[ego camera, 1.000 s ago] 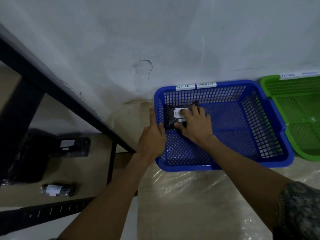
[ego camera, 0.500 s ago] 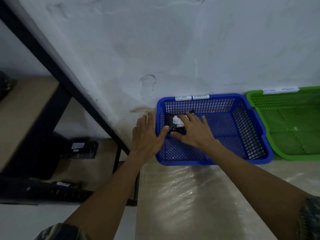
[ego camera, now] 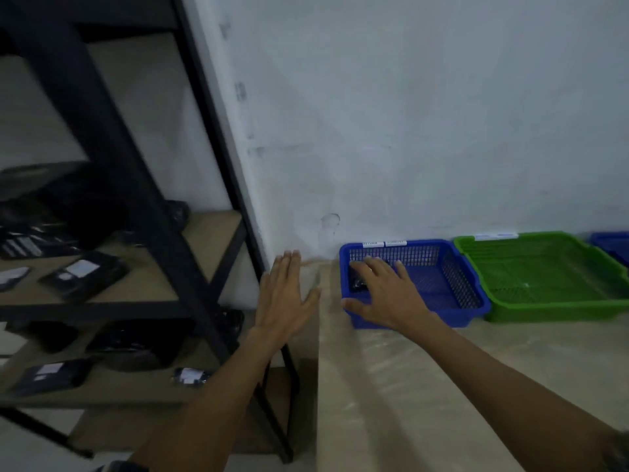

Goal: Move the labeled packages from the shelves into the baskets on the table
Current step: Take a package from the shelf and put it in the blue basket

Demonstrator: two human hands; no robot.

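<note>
A blue basket [ego camera: 476, 294] with white labels on its back rim stands on the table against the wall. A black package [ego camera: 357, 284] lies in its left end, mostly hidden by my right hand [ego camera: 388, 298], which hovers flat over the basket's front left corner with fingers spread and holds nothing. My left hand [ego camera: 284, 294] is open, fingers apart, in the gap between the basket and the black shelf unit [ego camera: 200, 301]. On the shelves lie several black packages with white labels, such as one [ego camera: 83, 274] on the middle shelf and a small one [ego camera: 190, 375] lower down.
A green basket [ego camera: 544, 301] sits right of the blue one, and the corner of another blue basket [ego camera: 612, 243] shows at the far right. The table [ego camera: 425, 403] is covered in clear plastic. A white wall runs behind.
My right hand has let go of the package in the blue basket and drawn back. My left hand left the basket's rim and moved left. The view has swung up and left, showing more shelves.
</note>
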